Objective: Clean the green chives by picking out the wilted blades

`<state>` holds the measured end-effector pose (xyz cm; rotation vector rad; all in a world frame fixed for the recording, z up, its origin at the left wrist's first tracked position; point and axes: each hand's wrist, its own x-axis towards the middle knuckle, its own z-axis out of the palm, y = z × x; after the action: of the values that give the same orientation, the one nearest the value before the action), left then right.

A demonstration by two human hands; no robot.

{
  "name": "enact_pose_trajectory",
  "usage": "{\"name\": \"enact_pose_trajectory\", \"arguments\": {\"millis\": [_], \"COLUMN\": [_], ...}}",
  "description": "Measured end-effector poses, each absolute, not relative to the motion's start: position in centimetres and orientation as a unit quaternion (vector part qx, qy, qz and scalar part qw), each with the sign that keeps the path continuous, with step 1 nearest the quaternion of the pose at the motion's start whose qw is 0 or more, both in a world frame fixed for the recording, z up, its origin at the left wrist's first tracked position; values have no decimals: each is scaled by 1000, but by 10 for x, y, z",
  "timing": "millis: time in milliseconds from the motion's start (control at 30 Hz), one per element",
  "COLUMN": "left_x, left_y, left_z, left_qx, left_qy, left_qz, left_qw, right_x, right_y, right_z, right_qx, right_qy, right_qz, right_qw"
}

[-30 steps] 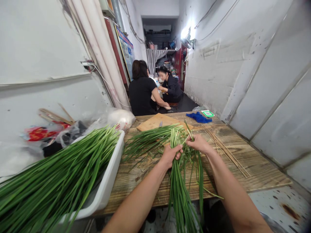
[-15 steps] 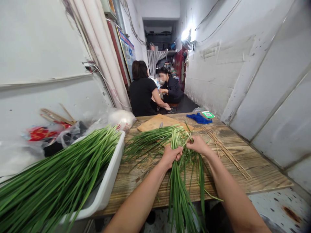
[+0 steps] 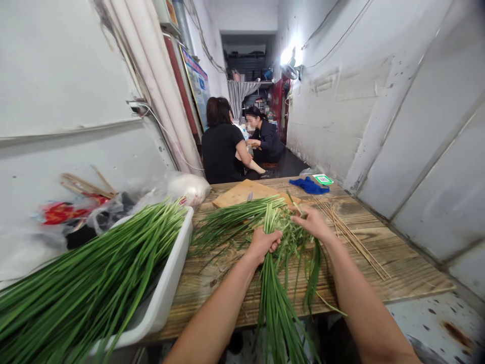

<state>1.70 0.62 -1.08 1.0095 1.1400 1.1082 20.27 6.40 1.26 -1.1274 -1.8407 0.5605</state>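
My left hand (image 3: 265,241) is closed round a bunch of garlic chives (image 3: 278,298), pale stem ends up and green leaves hanging over the table's front edge. Just to its right, my right hand (image 3: 311,222) has its fingers curled on a few loose chive leaves (image 3: 313,275), which poke out above and trail below it. Under and between the hands lies a heap of chive trimmings (image 3: 290,237). Another pile of chives (image 3: 235,215) rests behind my left hand, its stems pointing right.
A white bin (image 3: 166,293) full of long chives stands left. Behind the pile are a wooden cutting board (image 3: 242,192) with a knife (image 3: 249,196) and a blue cloth (image 3: 309,185). Thin sticks (image 3: 356,240) lie right on the wooden table (image 3: 409,278). Two people sit low beyond.
My right hand has drawn slightly away to the right from the bunch, its fingers a little looser. My left hand keeps its grip on the chives, nearly in place.
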Motion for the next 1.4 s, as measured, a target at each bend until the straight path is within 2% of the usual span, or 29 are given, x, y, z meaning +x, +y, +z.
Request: {"name": "enact_pose_trajectory", "arguments": {"millis": [133, 300, 500, 700, 900, 1133, 1233, 1400], "left_x": [9, 4, 3, 4, 7, 6, 6, 5], "left_y": [9, 10, 10, 8, 7, 8, 10, 12], "left_z": [-6, -5, -5, -1, 1, -2, -5, -9], "left_qx": [426, 438, 447, 449, 445, 434, 425, 384], "left_qy": [479, 481, 470, 435, 422, 422, 418, 393], "left_qz": [483, 473, 462, 464, 480, 483, 481, 476], "left_qw": [596, 594, 605, 628, 627, 632, 643, 686], "right_x": [198, 202, 201, 190, 177, 196, 195, 186], "right_y": [61, 66, 62, 53, 56, 67, 64, 56], "right_z": [11, 6, 10, 11, 6, 11, 13, 13], "right_qx": [-420, -389, -372, -450, -381, -382, -418, -452], "right_qy": [-823, -852, -796, -585, -453, -376, -386, -459], "right_qz": [173, 209, 352, 554, 688, 660, 627, 588], "right_qw": [341, 282, 323, 385, 420, 526, 532, 489]}}
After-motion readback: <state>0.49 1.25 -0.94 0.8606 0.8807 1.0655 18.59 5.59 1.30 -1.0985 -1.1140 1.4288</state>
